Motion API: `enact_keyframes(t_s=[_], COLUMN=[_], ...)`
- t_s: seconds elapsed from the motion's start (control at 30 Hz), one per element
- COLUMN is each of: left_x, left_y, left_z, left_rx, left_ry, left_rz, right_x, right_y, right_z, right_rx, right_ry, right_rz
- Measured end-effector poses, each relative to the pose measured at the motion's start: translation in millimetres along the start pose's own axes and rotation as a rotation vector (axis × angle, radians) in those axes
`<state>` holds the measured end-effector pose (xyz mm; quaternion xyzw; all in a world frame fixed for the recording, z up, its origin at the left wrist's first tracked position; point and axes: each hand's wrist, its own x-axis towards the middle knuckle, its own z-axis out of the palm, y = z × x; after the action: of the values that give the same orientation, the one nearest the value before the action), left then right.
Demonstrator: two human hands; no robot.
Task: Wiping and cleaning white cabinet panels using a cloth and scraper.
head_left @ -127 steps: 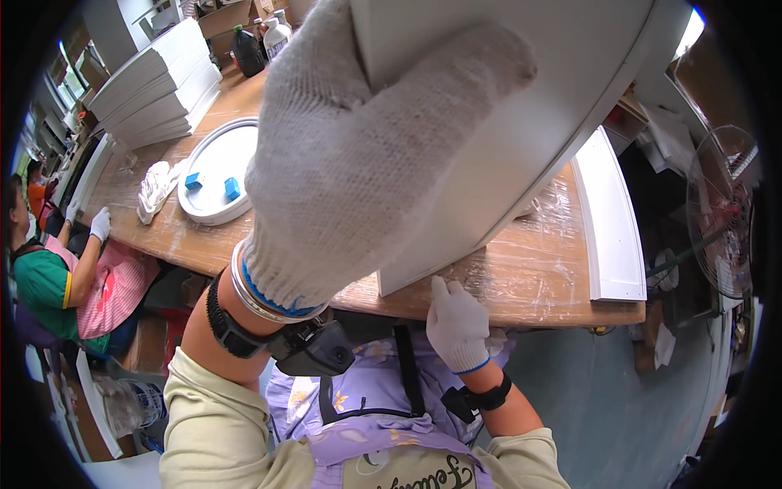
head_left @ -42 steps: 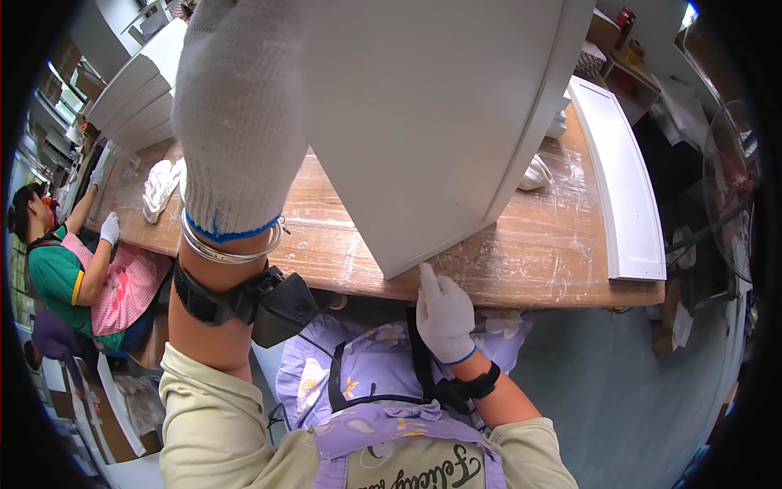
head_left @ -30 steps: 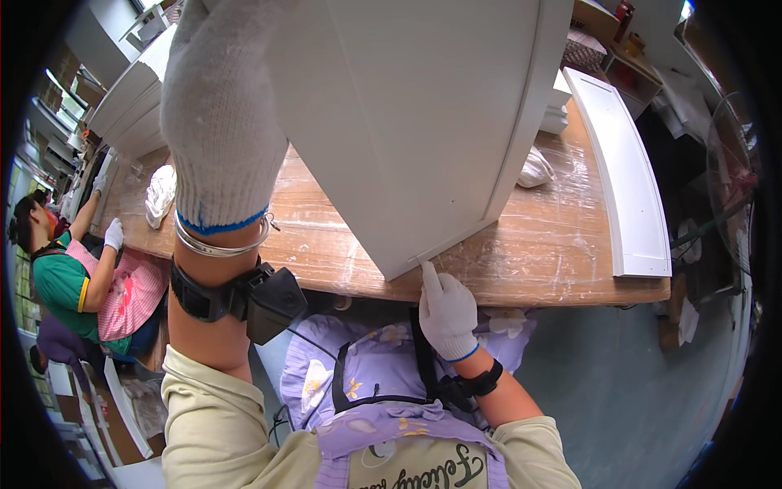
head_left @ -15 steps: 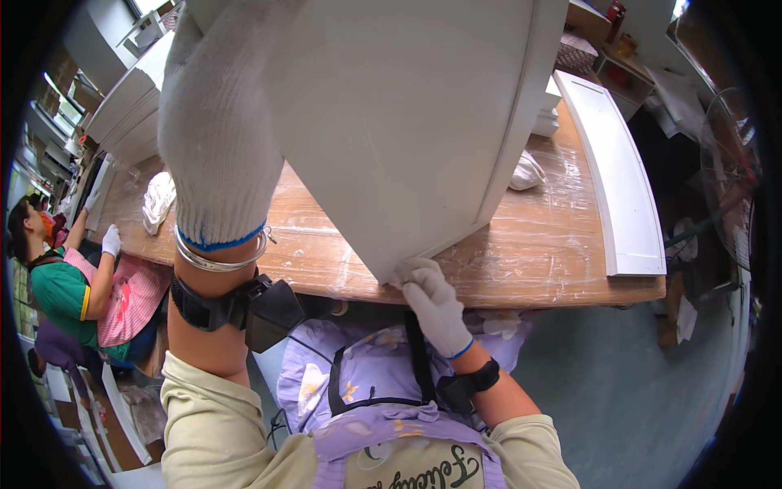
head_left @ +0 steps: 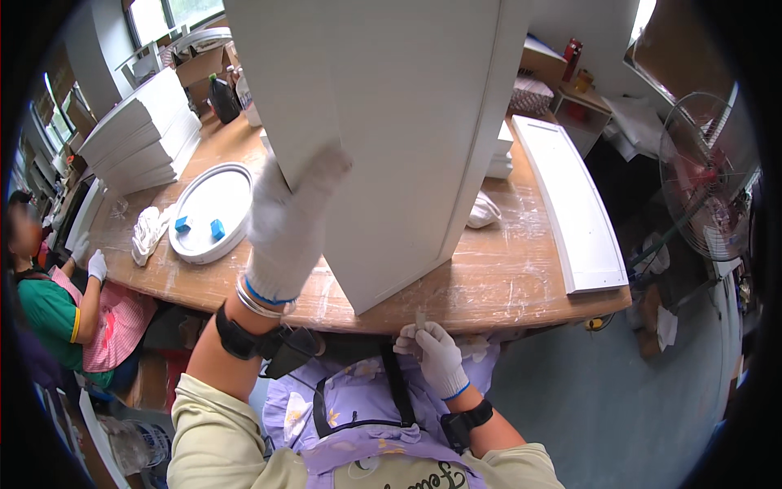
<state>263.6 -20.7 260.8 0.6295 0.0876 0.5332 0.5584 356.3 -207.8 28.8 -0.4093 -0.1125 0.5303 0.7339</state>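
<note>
A tall white panel (head_left: 399, 163) with a raised border along its right side stands upright on the table, one lower corner near the front edge. My left hand (head_left: 289, 216), in a white knitted glove, grips the panel's left edge, with part of the hand laid across its face; some fingers are hidden behind. My right hand (head_left: 434, 350), gloved too, is at the table's front edge, just right of that lower corner and apart from the panel. Its fingers are pinched around a small thin pale strip (head_left: 420, 319), too small to name.
The wooden table (head_left: 521, 269) is wrapped in clear film. A long white framed panel (head_left: 566, 196) lies at right. At left are a round white tray (head_left: 204, 244) with blue blocks, a cloth (head_left: 149, 235) and stacked panels (head_left: 147, 130). A co-worker (head_left: 61, 310) sits left; a fan (head_left: 705, 175) stands right.
My left hand has come lower and nearer along the panel's edge. My right hand has drawn away from the lower corner. The view has shifted, showing the round tray.
</note>
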Motion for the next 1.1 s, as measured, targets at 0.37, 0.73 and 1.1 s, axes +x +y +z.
enact_keyframes(t_s=[0.37, 0.73, 1.1], left_x=[-82.9, -55.3, -8.5], left_y=[-107.6, -13.3, 74.2], left_z=[-33.8, -46.5, -55.9], left_rx=[0.103, 0.224, 1.194], left_ry=[-0.061, -0.044, -0.572], left_rz=[-0.243, -0.171, 0.179], right_x=[-28.0, -46.0, -42.7], right_y=[5.8, -19.9, -49.7], right_z=[-12.9, -36.9, -55.4], right_rx=[0.038, 0.069, -0.361], right_ry=[0.016, 0.086, 0.388], right_rz=[0.007, -0.09, -0.241])
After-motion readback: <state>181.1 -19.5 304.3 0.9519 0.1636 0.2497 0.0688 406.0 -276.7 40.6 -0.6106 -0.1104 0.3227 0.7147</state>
